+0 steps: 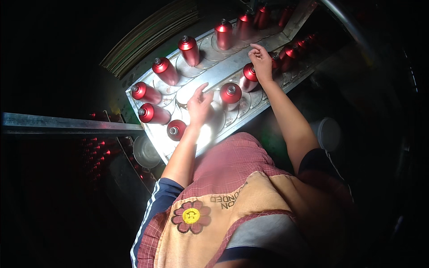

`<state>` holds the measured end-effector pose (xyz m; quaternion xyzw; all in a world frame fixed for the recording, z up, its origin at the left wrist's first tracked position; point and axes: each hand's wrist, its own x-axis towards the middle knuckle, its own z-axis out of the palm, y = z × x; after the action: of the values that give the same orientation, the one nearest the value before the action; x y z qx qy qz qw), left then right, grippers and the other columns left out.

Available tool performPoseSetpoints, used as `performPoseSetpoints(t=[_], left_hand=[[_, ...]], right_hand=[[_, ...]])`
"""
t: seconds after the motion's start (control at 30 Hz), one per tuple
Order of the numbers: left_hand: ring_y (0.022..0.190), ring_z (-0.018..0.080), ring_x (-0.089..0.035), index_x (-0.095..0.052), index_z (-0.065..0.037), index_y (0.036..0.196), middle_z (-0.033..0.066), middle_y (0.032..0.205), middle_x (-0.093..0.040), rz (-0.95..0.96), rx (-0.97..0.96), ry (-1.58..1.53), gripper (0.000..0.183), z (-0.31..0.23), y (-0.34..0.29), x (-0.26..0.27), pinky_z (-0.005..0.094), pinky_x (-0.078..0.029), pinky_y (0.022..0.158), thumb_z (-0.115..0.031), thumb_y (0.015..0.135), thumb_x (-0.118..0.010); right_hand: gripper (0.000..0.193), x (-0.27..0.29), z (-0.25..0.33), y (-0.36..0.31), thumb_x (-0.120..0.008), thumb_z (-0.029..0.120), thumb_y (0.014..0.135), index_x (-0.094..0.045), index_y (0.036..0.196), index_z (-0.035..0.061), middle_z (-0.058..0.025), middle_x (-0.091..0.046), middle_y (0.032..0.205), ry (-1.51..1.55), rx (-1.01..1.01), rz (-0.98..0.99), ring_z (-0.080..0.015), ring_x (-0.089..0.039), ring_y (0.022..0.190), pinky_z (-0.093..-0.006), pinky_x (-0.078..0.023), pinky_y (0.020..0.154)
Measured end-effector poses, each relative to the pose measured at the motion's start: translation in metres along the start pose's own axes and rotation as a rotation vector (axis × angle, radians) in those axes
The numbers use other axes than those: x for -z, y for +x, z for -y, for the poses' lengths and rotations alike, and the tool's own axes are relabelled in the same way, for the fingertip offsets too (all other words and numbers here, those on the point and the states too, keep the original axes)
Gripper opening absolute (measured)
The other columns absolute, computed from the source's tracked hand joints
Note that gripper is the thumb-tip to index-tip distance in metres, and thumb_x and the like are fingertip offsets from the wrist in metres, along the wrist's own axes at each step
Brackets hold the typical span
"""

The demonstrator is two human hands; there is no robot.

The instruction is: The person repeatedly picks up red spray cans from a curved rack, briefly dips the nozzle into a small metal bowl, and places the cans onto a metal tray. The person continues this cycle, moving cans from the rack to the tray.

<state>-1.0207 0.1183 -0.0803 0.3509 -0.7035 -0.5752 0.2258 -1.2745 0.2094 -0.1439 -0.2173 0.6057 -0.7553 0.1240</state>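
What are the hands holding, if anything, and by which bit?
Nothing that I can see: the left hand looks empty, and no thing shows in the right hand, near a red bottle.

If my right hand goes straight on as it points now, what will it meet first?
The right hand would probably meet a red bottle in the far row, ahead and slightly left. The hand's height is unclear, so it might touch the metal strip between rows first.

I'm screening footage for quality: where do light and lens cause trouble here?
In the head view, glare washes out the metal surface beside the left hand; the surroundings sink to near black, leaving red glints at left; the layered stack curves, probably fisheye distortion.
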Motion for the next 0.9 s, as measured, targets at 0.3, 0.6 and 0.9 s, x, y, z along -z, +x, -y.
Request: performPoseSetpoints(t=[0.3,0.6,0.9], left_hand=[[0.071,0.0088,-0.059,-0.067,0.001,0.111,0.007,0.085,-0.069,0.267,-0.043,-0.23,0.02,-0.011,-0.062,-0.011,0.0218,-0.046,0.065,-0.011,0.1,-0.057],[0.064,0.0064,-0.054,-0.069,-0.001,0.106,0.0045,0.078,-0.068,0.072,0.349,-0.081,0.022,-0.015,-0.157,0.037,0.0204,-0.042,0.059,-0.017,0.1,-0.057],[0.064,0.0057,-0.055,-0.069,-0.003,0.107,0.0022,0.08,-0.068,-0.311,0.597,-0.02,0.023,-0.03,-0.286,0.066,0.0194,-0.042,0.057,-0.022,0.1,-0.057]], right_hand=[[0.026,0.128,0.032,-0.109,-0.062,-0.003,0.092,-0.062,0.117,0.0002,0.0019,-0.059,0.088,-0.088,-0.09,-0.257,-0.0027,-0.053,0.072,-0.0181,-0.045,0.065],[0.021,0.144,0.054,-0.181,-0.062,0.0,0.093,-0.065,0.113,0.0023,0.002,-0.061,0.088,-0.073,-0.34,-0.103,-0.0028,-0.054,0.071,-0.0182,-0.046,0.064],[0.018,0.107,0.031,-0.249,-0.064,-0.001,0.092,-0.066,0.11,0.0014,0.002,-0.061,0.083,0.074,-0.479,0.107,-0.0031,-0.053,0.067,-0.0186,-0.045,0.061]])
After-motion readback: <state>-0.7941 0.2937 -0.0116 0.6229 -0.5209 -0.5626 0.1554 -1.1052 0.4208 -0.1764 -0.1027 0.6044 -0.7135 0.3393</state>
